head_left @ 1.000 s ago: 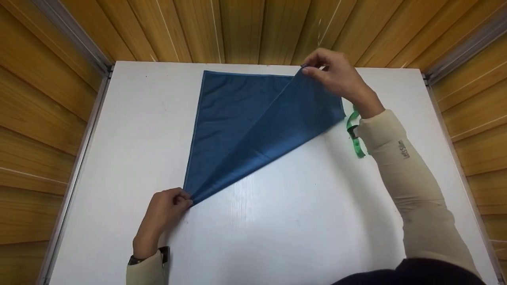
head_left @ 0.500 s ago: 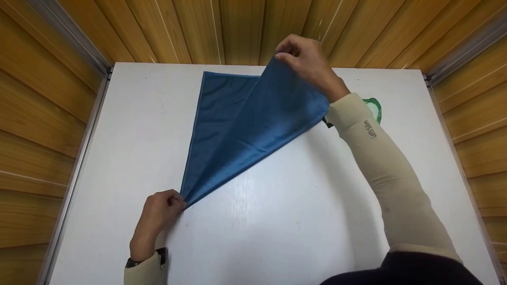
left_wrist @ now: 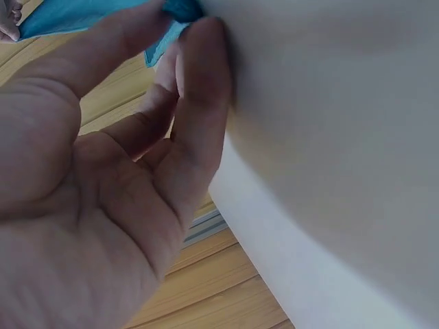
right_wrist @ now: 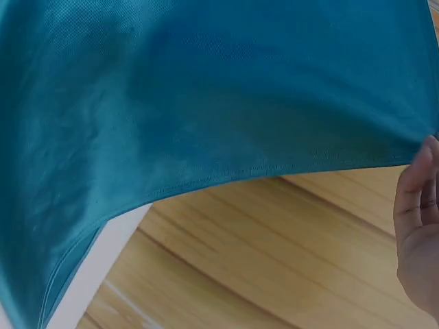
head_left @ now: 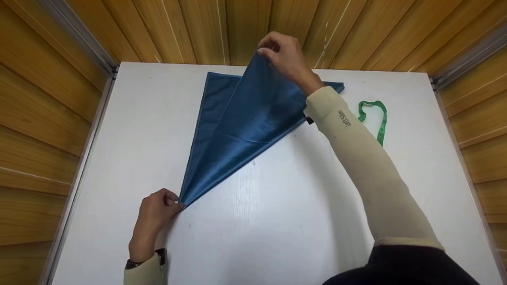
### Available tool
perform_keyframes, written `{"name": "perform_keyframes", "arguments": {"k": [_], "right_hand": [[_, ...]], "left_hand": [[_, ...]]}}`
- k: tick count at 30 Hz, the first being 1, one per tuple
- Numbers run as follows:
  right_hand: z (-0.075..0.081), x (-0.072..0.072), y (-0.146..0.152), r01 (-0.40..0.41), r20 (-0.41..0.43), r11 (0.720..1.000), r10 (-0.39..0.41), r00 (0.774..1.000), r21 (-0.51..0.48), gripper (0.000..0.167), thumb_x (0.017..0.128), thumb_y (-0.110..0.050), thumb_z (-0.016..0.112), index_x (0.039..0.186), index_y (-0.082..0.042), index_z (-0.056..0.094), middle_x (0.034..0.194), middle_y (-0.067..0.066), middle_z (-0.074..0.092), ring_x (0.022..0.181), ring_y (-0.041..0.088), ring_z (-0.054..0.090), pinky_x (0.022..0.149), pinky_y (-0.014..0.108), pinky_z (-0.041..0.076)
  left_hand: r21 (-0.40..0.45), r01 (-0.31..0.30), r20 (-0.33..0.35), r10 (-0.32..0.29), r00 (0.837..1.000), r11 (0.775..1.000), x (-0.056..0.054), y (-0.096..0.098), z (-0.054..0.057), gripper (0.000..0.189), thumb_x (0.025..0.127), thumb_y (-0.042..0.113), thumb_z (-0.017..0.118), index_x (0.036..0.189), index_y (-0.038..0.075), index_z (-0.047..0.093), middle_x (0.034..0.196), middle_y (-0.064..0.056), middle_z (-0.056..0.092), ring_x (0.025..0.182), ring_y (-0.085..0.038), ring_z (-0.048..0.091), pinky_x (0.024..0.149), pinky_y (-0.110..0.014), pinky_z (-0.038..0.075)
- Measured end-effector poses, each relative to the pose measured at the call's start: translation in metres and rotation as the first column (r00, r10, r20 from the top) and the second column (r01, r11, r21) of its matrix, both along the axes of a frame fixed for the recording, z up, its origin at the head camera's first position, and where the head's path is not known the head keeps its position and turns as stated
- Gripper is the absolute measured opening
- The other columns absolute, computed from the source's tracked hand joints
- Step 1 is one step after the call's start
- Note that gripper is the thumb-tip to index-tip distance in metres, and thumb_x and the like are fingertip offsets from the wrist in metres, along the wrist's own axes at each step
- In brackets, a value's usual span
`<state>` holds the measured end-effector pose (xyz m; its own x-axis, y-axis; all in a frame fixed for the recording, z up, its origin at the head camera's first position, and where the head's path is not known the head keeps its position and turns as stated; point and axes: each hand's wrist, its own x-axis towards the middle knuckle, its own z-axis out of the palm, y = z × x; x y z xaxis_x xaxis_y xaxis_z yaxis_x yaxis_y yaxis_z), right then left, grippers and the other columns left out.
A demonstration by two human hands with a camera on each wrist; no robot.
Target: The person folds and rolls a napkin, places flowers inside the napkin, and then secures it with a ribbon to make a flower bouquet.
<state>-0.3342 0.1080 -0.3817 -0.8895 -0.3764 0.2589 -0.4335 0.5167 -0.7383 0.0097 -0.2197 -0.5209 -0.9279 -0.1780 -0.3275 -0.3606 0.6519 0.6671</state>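
A blue hemmed cloth (head_left: 253,114) lies partly on the white table, with one flap lifted and folded over the rest. My left hand (head_left: 154,211) pinches its near left corner low over the tabletop. In the left wrist view, the thumb and fingers (left_wrist: 202,75) close on a bunched bit of the cloth (left_wrist: 182,9). Up at the back, my right hand (head_left: 285,55) pinches the raised corner between thumb and fingers. The right wrist view shows the cloth (right_wrist: 240,103) stretched out from that hand (right_wrist: 418,226), its stitched edge hanging in a shallow curve.
A green strap (head_left: 383,118) lies on the white table (head_left: 245,237), partly behind the right sleeve (head_left: 364,170). Wood-plank walls (head_left: 245,31) stand along the back and both sides. A dark band (head_left: 132,264) circles the left wrist.
My right hand has carried the cloth's corner left and up, so the flap covers more of the far left part. The left hand shifted slightly left with its corner. More green strap shows.
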Motion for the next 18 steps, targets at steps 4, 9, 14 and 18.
{"name": "perform_keyframes", "arguments": {"k": [4, 9, 14, 18], "right_hand": [[-0.005, -0.004, -0.014, -0.014, 0.059, 0.999, 0.016, 0.998, -0.029, 0.021, 0.106, -0.019, 0.065, 0.123, -0.007, 0.071, 0.112, 0.004, 0.069, 0.094, 0.015, 0.064, 0.086, 0.027, 0.056], [-0.013, -0.009, -0.031, -0.025, 0.108, 0.999, 0.027, 0.994, -0.024, 0.02, 0.106, -0.017, 0.064, 0.123, -0.007, 0.07, 0.115, 0.005, 0.069, 0.099, 0.016, 0.065, 0.092, 0.026, 0.055], [-0.018, -0.013, -0.045, -0.036, 0.145, 0.999, 0.038, 0.989, -0.019, 0.02, 0.107, -0.016, 0.063, 0.124, -0.007, 0.069, 0.118, 0.006, 0.068, 0.105, 0.017, 0.065, 0.095, 0.026, 0.054], [-0.021, -0.017, -0.056, -0.059, 0.148, 0.998, 0.058, 0.987, -0.003, 0.019, 0.108, -0.012, 0.062, 0.124, -0.005, 0.069, 0.118, 0.006, 0.068, 0.104, 0.016, 0.064, 0.094, 0.025, 0.053]], "left_hand": [[0.0, -0.015, 0.003, 0.015, 1.0, 1.0, 0.003, 0.002, 0.0, 0.011, 0.087, 0.0, 0.078, 0.095, -0.004, 0.072, 0.078, -0.008, 0.066, 0.071, -0.023, 0.06, 0.063, -0.034, 0.049], [0.012, -0.024, -0.003, 0.024, 1.0, 1.0, 0.006, 0.005, -0.002, 0.011, 0.085, -0.002, 0.079, 0.093, -0.004, 0.073, 0.078, -0.008, 0.066, 0.071, -0.022, 0.061, 0.063, -0.034, 0.05], [0.028, -0.019, -0.009, 0.019, 1.0, 0.999, 0.006, 0.008, 0.0, 0.012, 0.082, -0.005, 0.081, 0.092, -0.004, 0.073, 0.078, -0.006, 0.066, 0.072, -0.022, 0.06, 0.064, -0.034, 0.049], [0.033, -0.013, -0.011, 0.014, 1.0, 0.999, 0.006, 0.01, 0.001, 0.012, 0.082, -0.005, 0.08, 0.09, -0.003, 0.073, 0.077, -0.005, 0.065, 0.073, -0.022, 0.06, 0.065, -0.034, 0.049]]}}
